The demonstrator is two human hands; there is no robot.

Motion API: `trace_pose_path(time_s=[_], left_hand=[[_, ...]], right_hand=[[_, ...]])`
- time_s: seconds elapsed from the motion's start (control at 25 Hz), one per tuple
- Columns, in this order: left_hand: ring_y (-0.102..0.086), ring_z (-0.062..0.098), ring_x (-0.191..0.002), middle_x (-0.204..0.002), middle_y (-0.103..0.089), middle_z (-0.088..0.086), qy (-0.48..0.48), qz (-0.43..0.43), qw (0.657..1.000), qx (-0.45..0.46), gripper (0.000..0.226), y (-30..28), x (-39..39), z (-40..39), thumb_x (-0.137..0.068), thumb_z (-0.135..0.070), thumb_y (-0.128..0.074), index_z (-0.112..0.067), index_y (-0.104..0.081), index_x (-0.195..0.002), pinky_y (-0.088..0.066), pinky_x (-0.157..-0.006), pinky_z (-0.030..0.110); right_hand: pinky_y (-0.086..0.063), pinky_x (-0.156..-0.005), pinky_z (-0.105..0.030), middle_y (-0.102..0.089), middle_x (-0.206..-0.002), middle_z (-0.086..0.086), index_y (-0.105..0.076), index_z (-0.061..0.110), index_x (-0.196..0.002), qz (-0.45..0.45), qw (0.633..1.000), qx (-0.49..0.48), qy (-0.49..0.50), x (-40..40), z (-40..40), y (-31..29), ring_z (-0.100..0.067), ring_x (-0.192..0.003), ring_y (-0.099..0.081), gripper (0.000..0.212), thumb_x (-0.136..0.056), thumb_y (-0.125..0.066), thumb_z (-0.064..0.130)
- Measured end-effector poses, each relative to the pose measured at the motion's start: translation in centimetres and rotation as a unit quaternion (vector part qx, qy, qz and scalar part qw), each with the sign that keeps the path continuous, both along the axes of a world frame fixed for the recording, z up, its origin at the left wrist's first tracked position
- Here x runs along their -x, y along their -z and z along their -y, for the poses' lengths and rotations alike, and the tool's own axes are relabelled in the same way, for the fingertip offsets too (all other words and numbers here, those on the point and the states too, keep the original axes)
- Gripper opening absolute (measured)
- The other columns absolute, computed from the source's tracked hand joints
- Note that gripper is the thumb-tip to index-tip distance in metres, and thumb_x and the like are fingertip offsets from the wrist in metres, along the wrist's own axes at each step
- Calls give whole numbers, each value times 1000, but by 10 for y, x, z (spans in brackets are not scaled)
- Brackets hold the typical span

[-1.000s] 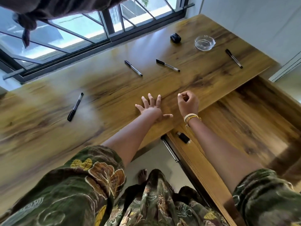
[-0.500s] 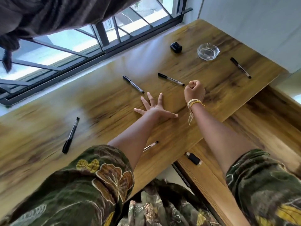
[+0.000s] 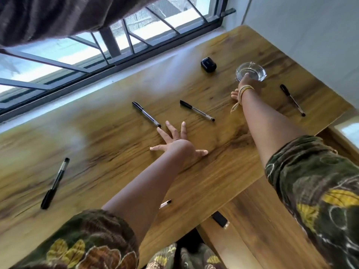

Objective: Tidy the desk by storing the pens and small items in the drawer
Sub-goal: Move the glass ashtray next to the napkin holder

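Altogether five pens (image 3: 147,114), one ashtray (image 3: 250,71)

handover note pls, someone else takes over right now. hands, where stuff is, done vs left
Left hand: flat on the desk, fingers spread, holding nothing.
Right hand: stretched out to the glass ashtray, touching its near rim; grip not visible.
On the desk: five pens: far left, centre-left, centre, far right, one partly hidden under the left forearm. Also a small black case beside the ashtray.
Drawer: open, holds one small black item.
Done: that one item stored.
Left: all pens, case, ashtray.
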State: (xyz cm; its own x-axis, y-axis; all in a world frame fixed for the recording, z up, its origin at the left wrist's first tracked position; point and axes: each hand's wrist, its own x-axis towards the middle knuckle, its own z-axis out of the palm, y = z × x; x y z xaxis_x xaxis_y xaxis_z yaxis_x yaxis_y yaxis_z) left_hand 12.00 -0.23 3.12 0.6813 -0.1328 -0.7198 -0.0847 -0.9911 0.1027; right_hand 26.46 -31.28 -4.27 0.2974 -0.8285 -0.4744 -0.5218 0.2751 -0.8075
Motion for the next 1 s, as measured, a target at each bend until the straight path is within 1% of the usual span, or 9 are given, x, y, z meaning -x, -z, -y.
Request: trace_pose_path(time_s=[0.24,0.36,0.48,0.56,0.68,0.76,0.84,0.92,1.0], left_hand=[[35,52,-133,-145,48,14,-2,-20,998,-52,136,1,-6,8,-54,-87,-57,-36,40,-136,-23,-92,83],[34,52,-133,-145,48,14,-3,-16,998,-53,137,2,-5,7,-54,-86,-57,-37,40,-136,-24,-93,82],[33,52,-134,-145,47,14,1,-8,998,-54,135,-1,-3,8,-55,-86,-57,-36,39,-137,-24,-94,81],[33,51,-134,-146,46,15,4,-2,999,-47,133,-3,-1,5,-57,-85,-56,-35,38,-139,-22,-96,81],[32,51,-135,-147,44,17,18,18,999,-33,130,-4,3,2,-59,-86,-52,-35,36,-141,-18,-97,81],[29,50,-137,-149,40,17,28,42,998,-28,125,-2,11,-3,-64,-84,-50,-34,33,-143,-13,-97,82],[22,48,-141,-155,29,17,26,80,996,10,114,-2,19,-11,-73,-74,-56,-35,18,-150,-7,-100,80],[-7,40,-146,-160,-7,15,-10,151,980,129,80,-3,22,-27,-82,-52,-65,-35,-26,-149,-6,-107,73],[-50,22,-124,-138,-53,7,-109,209,929,286,36,-10,22,-53,-89,-24,-61,-28,-61,-125,-31,-111,50]], right_hand=[[-43,-32,-23,-63,-65,-8,-57,-3,-105,-5,998,-56,11,14,-20,-28,-19,-36,-60,57,-96,-32,47],[-44,-31,-24,-62,-65,-7,-57,1,-115,10,997,-75,34,22,-27,-33,-19,-33,-59,50,-95,-34,41],[-47,-38,-30,-60,-53,-10,-61,-7,-89,15,992,-110,53,43,-46,-46,-20,-33,-57,53,-100,-32,37],[-46,-30,-31,-59,-49,-14,-56,-10,-78,16,990,-137,27,54,-57,-51,-22,-26,-54,56,-103,-31,33],[-47,-28,-27,-62,-69,-22,-43,-18,-98,29,987,-155,-4,73,-66,-62,-22,-29,-58,43,-104,-30,23],[-52,-36,-26,-66,-78,-23,-38,-4,-126,65,991,-117,-24,93,-86,-65,-21,-40,-65,32,-97,-38,9],[-54,-40,-27,-70,-79,-21,-37,15,-140,93,989,-90,-75,117,-118,-73,-21,-48,-67,55,-87,-46,3],[-52,-39,-27,-70,-73,-20,-44,17,-139,118,982,-63,-134,136,-151,-78,-21,-45,-65,59,-82,-53,5],[-52,-37,-28,-69,-66,-19,-53,23,-131,130,972,-45,-191,150,-189,-89,-21,-41,-62,54,-79,-60,11]])
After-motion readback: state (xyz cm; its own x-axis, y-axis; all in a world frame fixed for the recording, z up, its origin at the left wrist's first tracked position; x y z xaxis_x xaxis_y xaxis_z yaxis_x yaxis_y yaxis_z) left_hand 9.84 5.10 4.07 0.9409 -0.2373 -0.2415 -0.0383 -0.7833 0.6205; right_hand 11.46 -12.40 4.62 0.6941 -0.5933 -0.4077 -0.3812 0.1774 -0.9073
